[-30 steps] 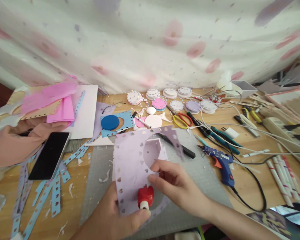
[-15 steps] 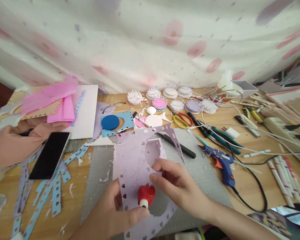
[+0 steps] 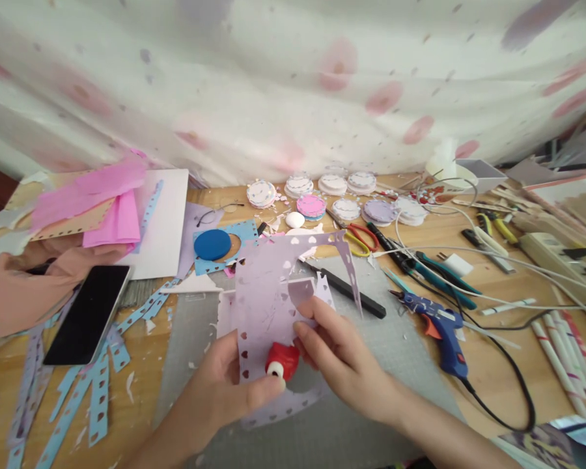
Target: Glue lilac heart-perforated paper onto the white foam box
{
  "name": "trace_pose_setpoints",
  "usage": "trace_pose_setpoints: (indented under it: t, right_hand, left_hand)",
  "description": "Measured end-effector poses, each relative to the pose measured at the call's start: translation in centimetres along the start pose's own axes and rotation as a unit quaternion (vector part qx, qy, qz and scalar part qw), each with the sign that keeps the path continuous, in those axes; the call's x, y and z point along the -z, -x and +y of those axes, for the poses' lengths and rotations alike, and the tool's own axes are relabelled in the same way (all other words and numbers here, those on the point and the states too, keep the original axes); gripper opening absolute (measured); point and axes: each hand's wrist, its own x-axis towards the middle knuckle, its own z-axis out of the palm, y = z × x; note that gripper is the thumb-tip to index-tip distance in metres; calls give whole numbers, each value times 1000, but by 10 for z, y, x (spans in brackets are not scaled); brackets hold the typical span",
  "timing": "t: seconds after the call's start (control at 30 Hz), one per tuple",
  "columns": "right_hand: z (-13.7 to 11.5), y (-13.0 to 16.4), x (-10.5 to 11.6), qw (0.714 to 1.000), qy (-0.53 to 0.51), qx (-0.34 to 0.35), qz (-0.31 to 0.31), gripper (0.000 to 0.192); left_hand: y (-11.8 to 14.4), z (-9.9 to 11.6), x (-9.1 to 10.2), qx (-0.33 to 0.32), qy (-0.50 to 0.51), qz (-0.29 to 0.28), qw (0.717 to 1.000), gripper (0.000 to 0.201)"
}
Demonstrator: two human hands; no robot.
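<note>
nearest the camera, the left hand [image 3: 224, 391] grips a small red punch [image 3: 279, 362] with a white button, thumb pressed along its front, fingers curled beneath; the punch is clamped on the lower edge of a lilac paper sheet [image 3: 268, 306], which is raised off the grey cutting mat [image 3: 371, 365] and tilted; the right hand [image 3: 339, 358] pinches the same sheet just right of the punch, fingers closed on the paper; the sheet is pale purple, with a large round hole cut in its middle and a row of little heart-shaped holes along its borders; beyond it lie a black pen [image 3: 351, 294] and a blue glue gun [image 3: 442, 329]; left, a dark phone [image 3: 85, 316] among blue paper strips [image 3: 97, 384]; farther back, a blue disc [image 3: 211, 244], red-and-yellow scissors [image 3: 364, 238] and stacked paper rounds [image 3: 332, 192] under the spotted curtain [image 3: 293, 85].
</note>
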Motion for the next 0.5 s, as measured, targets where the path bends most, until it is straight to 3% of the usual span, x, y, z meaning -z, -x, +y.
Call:
trace_pose_setpoints:
  t: [0.2, 0.5]
  right_hand:
    - [8, -10, 7, 1000, 12, 11, 4, 20]
    - [17, -12, 11, 998, -38, -42, -3, 23]
  left_hand:
    - [-16, 10, 1, 17, 28, -13, 999, 49]
    - [-24, 18, 2, 22, -29, -20, 999, 48]
